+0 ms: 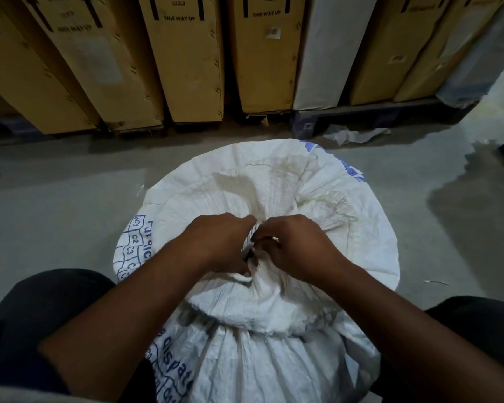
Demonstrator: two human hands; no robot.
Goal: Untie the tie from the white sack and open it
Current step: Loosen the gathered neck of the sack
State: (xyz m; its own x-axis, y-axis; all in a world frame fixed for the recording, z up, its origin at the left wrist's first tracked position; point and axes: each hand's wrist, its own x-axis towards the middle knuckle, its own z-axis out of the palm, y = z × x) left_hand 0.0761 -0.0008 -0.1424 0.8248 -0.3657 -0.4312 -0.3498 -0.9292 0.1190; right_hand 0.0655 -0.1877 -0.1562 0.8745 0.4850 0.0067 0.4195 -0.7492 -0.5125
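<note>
A large white woven sack with blue print stands on the floor between my knees, its top gathered into a bunched neck. A dark tie shows in the gap between my two hands at that neck. My left hand pinches the gathered fabric and tie from the left. My right hand closes its fingers on the same knot from the right. Most of the tie is hidden under my fingers.
Tall cardboard boxes marked "THIS WAY UP" lean in a row behind the sack, on a dark pallet. A scrap of white plastic lies on the grey concrete floor. A wet patch spreads at the right.
</note>
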